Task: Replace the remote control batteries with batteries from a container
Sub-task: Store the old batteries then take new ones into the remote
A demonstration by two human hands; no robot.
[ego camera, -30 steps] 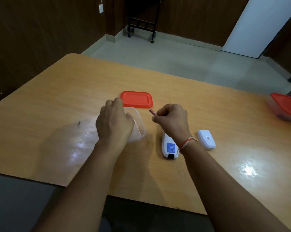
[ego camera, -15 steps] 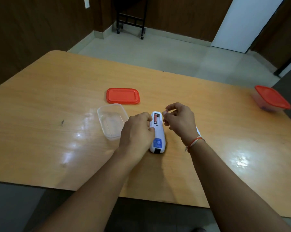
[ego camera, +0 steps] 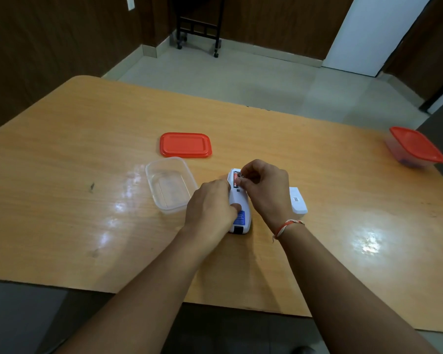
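Two bare forearms reach over the near edge of the counter [ego camera: 62,175] and meet at the remote control [ego camera: 239,203], which lies face down near the middle, its battery bay open at the far end. The left hand [ego camera: 210,208] clamps the remote's left side, thumb pressed on its back beside a blue label. The right hand [ego camera: 263,190] has its fingers [ego camera: 242,181] pinched on a battery [ego camera: 238,178] at the bay's right slot; one red battery [ego camera: 235,180] already sits in the left slot.

To seat this one well, I would judge it best to match the flat end to the spring, push against that spring first, then rock the other end down until it lies level, with the left hand keeping the body from sliding.

Just right of the remote lies the white battery cover [ego camera: 298,200]. Left of it stands the clear container [ego camera: 170,185], open and apparently empty. Beyond that lies its red lid [ego camera: 185,145]. Far right, a second container [ego camera: 414,149] with its red lid on holds something I cannot make out.
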